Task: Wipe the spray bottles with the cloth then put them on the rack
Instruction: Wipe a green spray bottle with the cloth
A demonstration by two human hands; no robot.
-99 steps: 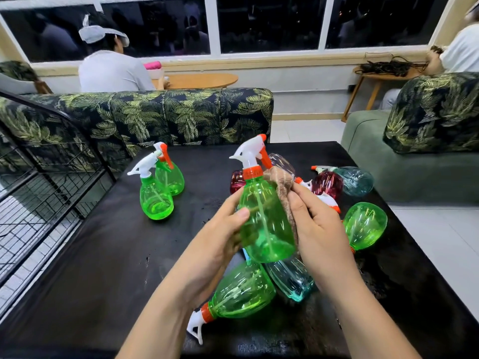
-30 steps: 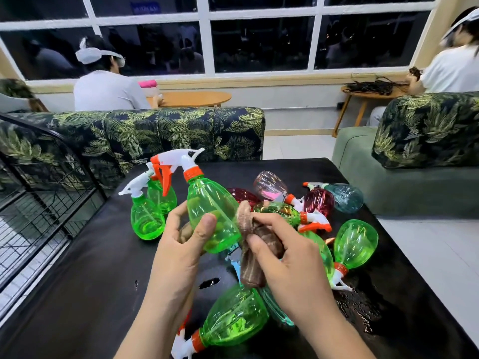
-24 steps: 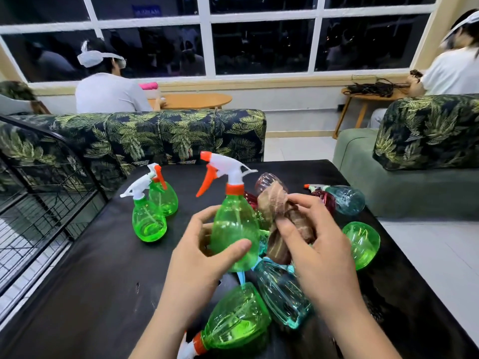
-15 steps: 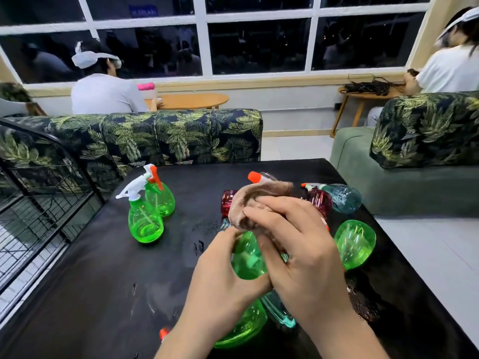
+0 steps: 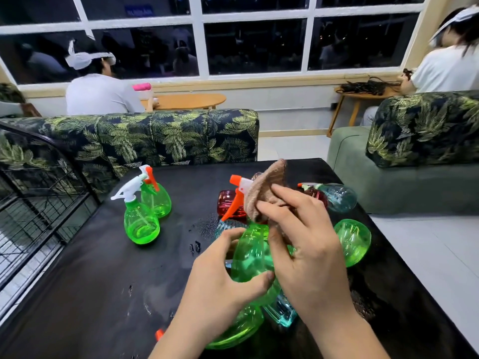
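**A:** What is on the left?

**B:** A black wire rack stands off the left edge of the table. Near the table's far left corner, two green spray bottles stand upright, touching each other.

**A:** And the hands?

**B:** Over the table's middle, the left hand curls round the belly of a green bottle, holding it upright. The right hand pinches a brown cloth against the bottle's white spray head.

**A:** What has just changed?

**B:** Half a second ago the cloth hooded the whole head. Now it sits behind it, baring the orange trigger. Wiping looks nearly done, so the rack probably comes next.

**A:** And to the right?

**B:** A heap of bottles lies toward the right edge.
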